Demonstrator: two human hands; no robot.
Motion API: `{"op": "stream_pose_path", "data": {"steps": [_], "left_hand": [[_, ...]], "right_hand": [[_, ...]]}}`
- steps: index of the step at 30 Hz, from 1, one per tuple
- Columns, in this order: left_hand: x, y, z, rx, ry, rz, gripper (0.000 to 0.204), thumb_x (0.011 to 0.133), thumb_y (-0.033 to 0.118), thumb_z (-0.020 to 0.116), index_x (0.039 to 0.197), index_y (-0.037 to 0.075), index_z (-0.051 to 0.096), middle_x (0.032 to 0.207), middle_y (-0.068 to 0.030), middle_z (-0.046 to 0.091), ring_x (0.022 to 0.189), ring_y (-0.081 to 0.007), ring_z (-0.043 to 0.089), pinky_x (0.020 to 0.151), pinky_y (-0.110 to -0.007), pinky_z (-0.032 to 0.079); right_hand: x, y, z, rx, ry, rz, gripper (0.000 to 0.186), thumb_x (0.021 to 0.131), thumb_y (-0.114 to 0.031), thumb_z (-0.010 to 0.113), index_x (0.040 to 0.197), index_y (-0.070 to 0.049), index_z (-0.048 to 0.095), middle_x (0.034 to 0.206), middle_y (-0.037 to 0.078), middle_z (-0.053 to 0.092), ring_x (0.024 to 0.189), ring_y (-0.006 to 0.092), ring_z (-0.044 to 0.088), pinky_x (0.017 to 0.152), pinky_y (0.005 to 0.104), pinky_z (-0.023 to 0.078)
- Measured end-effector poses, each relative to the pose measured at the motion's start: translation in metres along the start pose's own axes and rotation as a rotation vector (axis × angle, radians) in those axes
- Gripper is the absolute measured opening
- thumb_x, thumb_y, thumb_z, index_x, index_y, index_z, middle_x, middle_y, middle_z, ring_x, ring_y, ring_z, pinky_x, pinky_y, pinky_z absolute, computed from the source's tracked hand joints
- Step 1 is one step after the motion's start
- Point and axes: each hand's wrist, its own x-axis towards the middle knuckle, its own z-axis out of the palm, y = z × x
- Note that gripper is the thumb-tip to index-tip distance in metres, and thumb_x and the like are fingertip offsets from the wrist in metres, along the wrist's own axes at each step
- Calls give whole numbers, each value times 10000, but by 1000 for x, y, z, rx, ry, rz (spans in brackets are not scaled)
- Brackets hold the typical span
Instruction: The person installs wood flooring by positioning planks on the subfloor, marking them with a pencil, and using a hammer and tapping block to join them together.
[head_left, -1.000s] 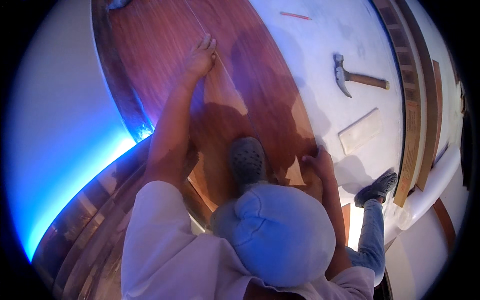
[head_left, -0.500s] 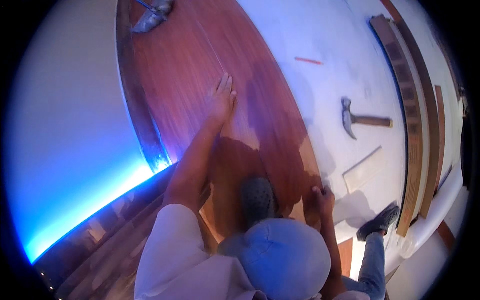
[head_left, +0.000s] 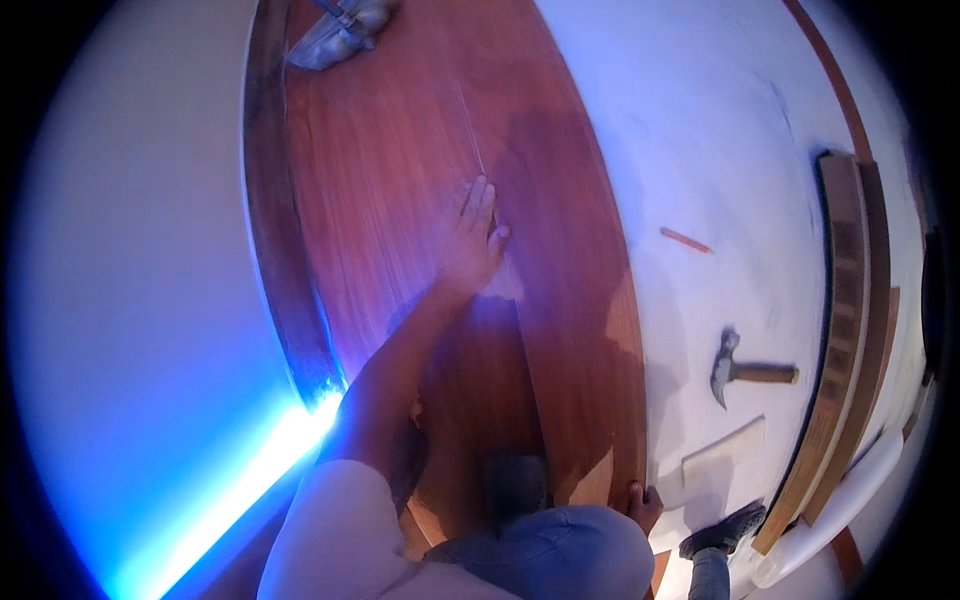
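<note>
My left hand [head_left: 472, 240] lies flat on the reddish-brown floorboards [head_left: 370, 200], fingers spread a little, over a thin seam between two boards. The arm reaches forward from a pale sleeve. Lower right, my right hand [head_left: 645, 507] is at the long outer edge of the boards, its fingers curled over that edge; part of the hand is hidden behind my bent knee [head_left: 590, 545] in blue jeans. A dark clog [head_left: 516, 485] on one foot rests on the boards between my arms. My other clog [head_left: 722, 530] stands on the white sheet beside them.
On the white underlay [head_left: 680, 130] to the right lie a claw hammer [head_left: 755, 372], a red pencil [head_left: 686, 240] and a pale flat offcut [head_left: 725, 450]. Stacked boards [head_left: 835, 330] and a white roll [head_left: 830, 515] lie farther right. A greyish plastic bundle [head_left: 342, 35] sits far left.
The view has shifted, so the hammer, pencil and stacked boards appear lower. Both hands stay in about the same places on the boards.
</note>
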Motion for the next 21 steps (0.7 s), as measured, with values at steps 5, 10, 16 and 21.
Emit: {"op": "stream_pose_path", "data": {"steps": [5, 10, 16, 21], "left_hand": [[7, 0, 0, -49, -72, -17, 637, 1017, 333, 550, 1515, -38, 413, 1594, -236, 381, 1494, -400, 321, 1235, -505, 244], [10, -2, -7, -31, -104, -22, 643, 1034, 374, 522, 1520, -32, 412, 1601, -229, 376, 1504, -385, 312, 1230, -519, 244], [15, 5, -12, 4, -142, -72, 650, 1036, 393, 505, 1525, -26, 411, 1595, -233, 385, 1485, -395, 348, 1212, -527, 278], [11, 4, -14, -43, -121, -76, 655, 1048, 394, 459, 1536, -36, 385, 1581, -252, 397, 1466, -412, 373, 1211, -506, 289]], "right_hand": [[-7, 12, -6, 12, -41, 86, 618, 898, -454, 744, 649, 7, 417, 571, 43, 352, 603, 156, 358, 516, 390, 318], [-21, 70, 26, -73, 344, -56, 683, 903, -537, 739, 620, -26, 385, 543, 22, 358, 558, 137, 353, 469, 363, 294], [-19, 94, 37, -136, 503, -172, 753, 877, -650, 716, 614, -40, 362, 522, 10, 359, 540, 116, 342, 452, 348, 283], [-20, 45, -14, -44, -50, 84, 755, 879, -650, 718, 611, -43, 357, 503, 1, 345, 519, 109, 332, 438, 348, 275]]}}
